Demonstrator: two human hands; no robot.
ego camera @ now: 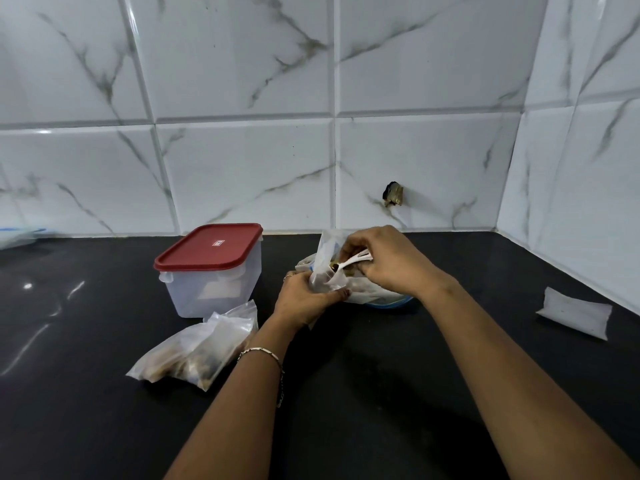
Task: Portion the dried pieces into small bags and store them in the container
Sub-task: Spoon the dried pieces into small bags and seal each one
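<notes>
We see the left hand [304,299] gripping a small clear bag [325,271], thin and crinkled, upright just above its fingers. The right hand [388,261] pinches a white plastic spoon [349,263] carrying brown dried pieces into the bag's mouth. Left of both hands, a red-lidded translucent container [211,271].

arms: bare, no sleeves; left wrist: thin silver chain bracelet [260,351]; left hand [304,299]: finger ring [287,277]
</notes>
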